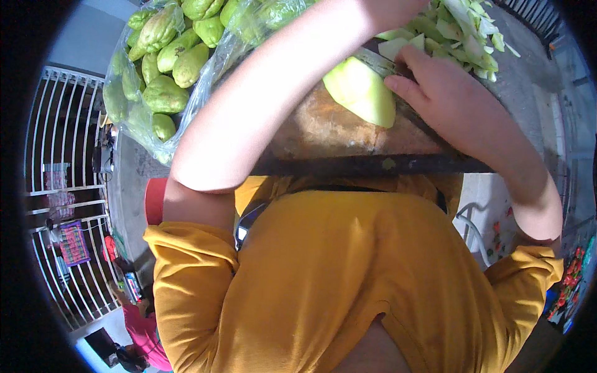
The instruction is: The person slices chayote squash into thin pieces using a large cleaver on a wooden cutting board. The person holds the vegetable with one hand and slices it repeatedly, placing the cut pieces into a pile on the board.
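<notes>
A large peeled pale-green chayote (366, 95) lies on a worn wooden board (322, 133) in front of me. Against its upper right side is a wet, greyish blade, apparently a knife (378, 63). My right hand (436, 86) pinches the blade's right end between thumb and index finger; any handle is hidden. Across the board reaches my left arm, and my left hand (396, 11) is cut off by the top edge, its fingers out of sight. Cut pale-green pieces and peelings (459, 39) are heaped beyond my right hand.
A clear plastic bag (193, 116) full of whole green chayotes (165, 93) stands at the upper left. The table's dark front edge (345, 165) runs close to my waist. A person in a pink top (144, 338) is at the lower left, near a white metal grille (65, 140).
</notes>
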Available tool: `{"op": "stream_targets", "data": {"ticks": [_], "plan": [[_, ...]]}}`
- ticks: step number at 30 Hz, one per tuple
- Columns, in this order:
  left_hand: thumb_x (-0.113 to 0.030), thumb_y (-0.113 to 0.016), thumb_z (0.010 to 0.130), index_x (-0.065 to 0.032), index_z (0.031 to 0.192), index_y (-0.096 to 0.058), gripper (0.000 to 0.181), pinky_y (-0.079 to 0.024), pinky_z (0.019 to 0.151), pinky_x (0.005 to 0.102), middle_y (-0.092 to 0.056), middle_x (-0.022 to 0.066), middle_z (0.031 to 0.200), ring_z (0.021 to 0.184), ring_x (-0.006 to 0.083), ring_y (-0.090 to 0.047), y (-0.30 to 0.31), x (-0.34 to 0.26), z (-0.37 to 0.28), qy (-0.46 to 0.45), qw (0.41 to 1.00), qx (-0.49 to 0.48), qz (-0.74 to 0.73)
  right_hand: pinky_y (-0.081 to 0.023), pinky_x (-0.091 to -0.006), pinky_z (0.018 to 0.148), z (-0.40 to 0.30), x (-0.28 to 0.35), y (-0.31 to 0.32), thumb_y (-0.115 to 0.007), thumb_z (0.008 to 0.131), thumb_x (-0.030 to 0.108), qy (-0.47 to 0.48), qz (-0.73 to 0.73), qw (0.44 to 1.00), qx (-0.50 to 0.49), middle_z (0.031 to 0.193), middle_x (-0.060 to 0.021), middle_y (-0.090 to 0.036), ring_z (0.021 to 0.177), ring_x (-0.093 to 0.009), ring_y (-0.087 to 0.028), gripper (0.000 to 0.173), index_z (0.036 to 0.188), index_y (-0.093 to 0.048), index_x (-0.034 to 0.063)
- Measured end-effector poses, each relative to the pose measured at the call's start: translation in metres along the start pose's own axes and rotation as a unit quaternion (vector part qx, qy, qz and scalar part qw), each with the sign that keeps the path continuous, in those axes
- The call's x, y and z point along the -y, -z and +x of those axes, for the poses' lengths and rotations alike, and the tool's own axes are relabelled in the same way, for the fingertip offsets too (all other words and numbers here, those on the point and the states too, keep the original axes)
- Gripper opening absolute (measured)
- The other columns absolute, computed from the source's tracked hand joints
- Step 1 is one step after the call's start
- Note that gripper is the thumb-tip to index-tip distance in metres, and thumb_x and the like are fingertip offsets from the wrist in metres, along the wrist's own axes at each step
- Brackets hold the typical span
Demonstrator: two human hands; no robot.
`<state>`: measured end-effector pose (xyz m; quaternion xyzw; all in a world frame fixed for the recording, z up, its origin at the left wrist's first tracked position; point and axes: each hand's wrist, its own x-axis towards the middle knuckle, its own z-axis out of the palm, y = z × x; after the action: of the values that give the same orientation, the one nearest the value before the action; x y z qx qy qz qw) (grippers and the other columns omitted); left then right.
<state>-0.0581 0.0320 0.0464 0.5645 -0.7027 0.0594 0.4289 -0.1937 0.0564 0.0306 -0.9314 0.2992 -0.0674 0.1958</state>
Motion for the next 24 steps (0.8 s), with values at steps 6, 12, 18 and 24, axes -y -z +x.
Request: {"op": "stream_targets", "data": {"ticks": [6,12,18,24], "plan": [[-0.032,-0.039,0.096,-0.0019,0.138,-0.025,0.053,-0.026,0.106,0.0444,-0.039,0.019,0.135,0.128,0.0272,-0.034,0.018,-0.037,-0.021,0.122,0.979,0.156,-0.05,-0.043,-0.0443,0.075,-0.006,-0.009,-0.005,-0.05,0.09,0.027,-0.025,0.02,0.999,-0.002,0.087,-0.0245,-0.059,0.086,-0.041,-0.056,0.034,0.104,-0.048,-0.0033],[-0.035,-0.038,0.095,-0.0019,0.14,-0.02,0.059,-0.024,0.107,0.046,-0.032,0.0184,0.14,0.13,0.0303,-0.028,0.001,-0.006,0.012,-0.007,0.996,0.086,0.02,-0.05,-0.044,0.065,-0.016,0.005,-0.019,-0.056,0.085,0.037,0.022,-0.051,0.996,-0.074,0.075,-0.0207,-0.061,0.072,-0.037,-0.062,0.043,0.099,-0.049,-0.0037],[-0.016,-0.059,0.083,-0.0015,0.129,-0.037,0.052,-0.034,0.091,0.0428,-0.048,0.0153,0.116,0.11,0.0258,-0.041,0.001,-0.007,-0.021,-0.074,0.993,-0.073,0.051,-0.05,-0.0426,0.063,-0.011,0.0,-0.03,-0.057,0.084,0.042,-0.019,-0.115,0.991,-0.062,0.072,-0.0174,-0.061,0.069,-0.036,-0.063,0.047,0.096,-0.048,-0.0035],[-0.012,-0.048,0.088,0.0022,0.113,-0.046,0.029,-0.045,0.074,0.03,-0.053,0.0153,0.098,0.089,0.0198,-0.049,0.004,-0.009,0.04,-0.184,0.926,-0.303,-0.127,-0.044,-0.0438,0.067,0.008,-0.032,-0.018,-0.058,0.084,0.04,-0.036,-0.042,0.998,-0.038,0.076,-0.0188,-0.057,0.076,-0.036,-0.058,0.044,0.095,-0.046,-0.0012]]}}
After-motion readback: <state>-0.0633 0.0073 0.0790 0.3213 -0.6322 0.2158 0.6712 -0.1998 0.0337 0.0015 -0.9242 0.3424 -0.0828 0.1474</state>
